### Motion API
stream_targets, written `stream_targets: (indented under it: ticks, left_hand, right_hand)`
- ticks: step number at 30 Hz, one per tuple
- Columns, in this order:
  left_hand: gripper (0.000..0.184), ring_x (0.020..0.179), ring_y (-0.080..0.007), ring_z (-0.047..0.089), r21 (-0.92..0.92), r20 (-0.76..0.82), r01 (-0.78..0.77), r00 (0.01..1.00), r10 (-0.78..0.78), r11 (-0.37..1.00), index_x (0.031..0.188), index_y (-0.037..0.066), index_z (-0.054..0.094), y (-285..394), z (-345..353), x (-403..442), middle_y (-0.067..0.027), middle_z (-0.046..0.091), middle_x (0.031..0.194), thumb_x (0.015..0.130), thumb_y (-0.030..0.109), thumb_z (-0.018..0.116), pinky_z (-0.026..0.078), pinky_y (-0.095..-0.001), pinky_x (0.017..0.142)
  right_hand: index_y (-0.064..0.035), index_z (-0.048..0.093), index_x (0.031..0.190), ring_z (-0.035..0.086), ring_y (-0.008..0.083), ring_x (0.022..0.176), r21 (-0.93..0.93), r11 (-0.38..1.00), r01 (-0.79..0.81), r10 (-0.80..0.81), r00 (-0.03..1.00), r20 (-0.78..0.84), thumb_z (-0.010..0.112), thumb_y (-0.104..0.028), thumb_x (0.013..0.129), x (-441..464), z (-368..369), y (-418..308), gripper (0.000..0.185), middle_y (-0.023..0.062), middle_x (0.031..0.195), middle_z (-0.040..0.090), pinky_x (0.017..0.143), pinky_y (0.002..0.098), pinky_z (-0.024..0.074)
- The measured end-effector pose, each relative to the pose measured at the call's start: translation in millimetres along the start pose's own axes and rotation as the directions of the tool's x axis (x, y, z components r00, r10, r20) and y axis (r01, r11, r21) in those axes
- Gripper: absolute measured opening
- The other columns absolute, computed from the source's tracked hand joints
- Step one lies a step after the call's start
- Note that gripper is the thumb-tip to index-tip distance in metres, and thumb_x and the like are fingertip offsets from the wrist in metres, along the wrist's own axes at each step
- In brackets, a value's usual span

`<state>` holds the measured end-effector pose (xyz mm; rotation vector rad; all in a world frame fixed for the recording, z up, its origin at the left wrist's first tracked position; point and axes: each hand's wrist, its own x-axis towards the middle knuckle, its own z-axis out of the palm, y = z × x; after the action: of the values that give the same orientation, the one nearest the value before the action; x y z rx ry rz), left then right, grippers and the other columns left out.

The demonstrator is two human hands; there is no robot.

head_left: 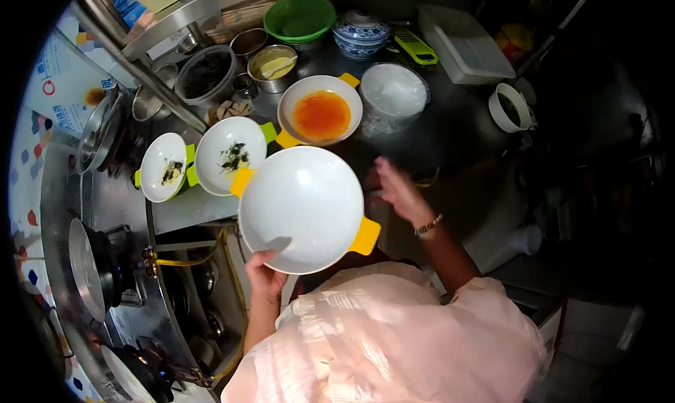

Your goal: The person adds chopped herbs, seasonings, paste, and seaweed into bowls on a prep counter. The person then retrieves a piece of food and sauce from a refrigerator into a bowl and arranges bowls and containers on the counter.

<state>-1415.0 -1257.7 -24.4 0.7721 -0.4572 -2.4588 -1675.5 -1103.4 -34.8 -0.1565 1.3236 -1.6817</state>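
My left hand [266, 276] grips the near rim of a large white bowl [302, 206] with yellow handles, thumb over the edge. Nothing lies inside this bowl, and its white inner face is turned up. To its right my right hand [402, 191] is raised off the bowl, holding nothing, with fingers stretched out and partly blurred. Just beyond the held bowl stands another yellow-handled bowl [285, 108] with orange-red liquid [321, 115]. Two white bowls with green handles, one [214, 146] beside the held bowl and a smaller one [156, 167] further left, contain chopped dark greens.
Along the back are a green basin [300, 18], a blue-and-white lidded pot [360, 34], a plastic-covered bowl [394, 89], a yellow-green device [415, 47] and a white bin [467, 48]. A metal pot [273, 68] holds pale yellow contents. Woks [88, 269] on burners line the left.
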Motion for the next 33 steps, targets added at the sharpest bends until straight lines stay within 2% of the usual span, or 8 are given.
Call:
stream_targets:
  ticks: [3,6,9,16,21,27,31,33]
  left_hand:
    - [0.058,0.094,-0.0331,0.053,0.045,-0.109,-0.065,0.992,0.07,0.997,0.114,-0.007,0.04,-1.8,17.8,8.3,-0.0193,0.052,0.102,0.058,0.007,0.048,0.045,-0.0423,0.085]
    - [0.06,0.095,-0.0328,0.052,0.057,-0.151,-0.202,0.966,0.208,0.978,0.114,-0.007,0.04,-20.2,27.6,20.3,-0.0182,0.052,0.103,0.056,0.006,0.047,0.045,-0.0429,0.084]
    - [0.06,0.096,-0.0329,0.052,-0.008,-0.22,-0.255,0.944,0.247,0.967,0.114,-0.006,0.041,-41.8,47.0,30.2,-0.0168,0.052,0.104,0.055,0.004,0.045,0.044,-0.0436,0.086]
    - [0.057,0.095,-0.0325,0.052,0.005,-0.452,-0.426,0.806,0.382,0.905,0.111,-0.006,0.044,-76.4,80.6,37.5,-0.016,0.053,0.102,0.055,0.003,0.044,0.043,-0.0438,0.087]
    - [0.057,0.093,-0.033,0.053,-0.003,-0.444,-0.413,0.817,0.369,0.911,0.11,-0.005,0.044,-83.2,94.0,43.7,-0.0167,0.053,0.101,0.054,0.003,0.043,0.046,-0.0442,0.084]
    - [0.056,0.088,-0.0326,0.055,0.031,-0.501,-0.444,0.768,0.398,0.895,0.109,-0.006,0.043,-92.5,98.5,58.8,-0.0166,0.053,0.098,0.055,0.006,0.044,0.05,-0.0441,0.078]
    - [0.056,0.088,-0.0329,0.055,-0.034,-0.538,-0.442,0.764,0.357,0.896,0.109,-0.006,0.044,-95.9,97.9,60.4,-0.0169,0.053,0.097,0.055,0.006,0.044,0.049,-0.0443,0.078]
    - [0.056,0.089,-0.033,0.054,-0.021,-0.544,-0.429,0.763,0.349,0.903,0.109,-0.006,0.044,-99.5,96.9,59.6,-0.0174,0.053,0.097,0.055,0.007,0.044,0.048,-0.0444,0.081]
  right_hand:
    - [-0.0061,0.037,0.122,0.048,0.0143,0.09,-0.297,0.925,0.236,-0.353,0.821,-0.448,0.055,-0.029,0.081,63.9,-82.1,-34.4,0.051,0.0048,0.102,0.047,0.068,0.0302,0.0459]
    - [0.0007,0.042,0.118,0.051,0.022,0.09,-0.824,0.563,0.067,-0.679,0.606,-0.415,0.059,-0.029,0.077,129.9,-156.2,-72.1,0.053,0.0129,0.105,0.049,0.076,0.0327,0.0437]
    - [0.0018,0.041,0.119,0.053,0.0284,0.094,-0.908,0.406,-0.103,-0.577,0.741,-0.342,0.06,-0.033,0.075,194.4,-204.0,-110.8,0.059,0.0174,0.107,0.051,0.081,0.0357,0.0415]
    - [0.0041,0.036,0.122,0.05,0.0324,0.103,-0.841,0.479,-0.252,-0.064,0.945,-0.32,0.048,-0.016,0.074,259.6,-219.4,-129.5,0.053,0.0223,0.108,0.053,0.088,0.0367,0.0379]
    - [0.0048,0.037,0.12,0.048,0.0333,0.105,-0.893,0.439,0.096,-0.364,0.928,-0.079,0.042,-0.009,0.072,280.8,-265.1,-90.4,0.05,0.0233,0.112,0.05,0.09,0.0362,0.0366]
    - [0.0047,0.038,0.118,0.045,0.0339,0.108,-0.885,0.465,-0.01,-0.201,0.973,-0.116,0.043,-0.01,0.075,271.5,-261.6,-109.1,0.046,0.0241,0.116,0.046,0.093,0.0359,0.0338]
    - [-0.0028,0.044,0.115,0.046,0.0332,0.101,-0.998,-0.064,-0.002,-0.721,0.692,0.045,0.055,-0.018,0.076,219.1,-180.4,-156.1,0.043,0.0175,0.104,0.049,0.09,0.04,0.0351]
    - [-0.0073,0.049,0.111,0.046,0.033,0.099,-0.979,-0.087,0.186,-0.704,0.683,0.192,0.057,-0.016,0.076,218.2,-164.4,-162.7,0.036,0.0143,0.098,0.05,0.088,0.0403,0.0357]
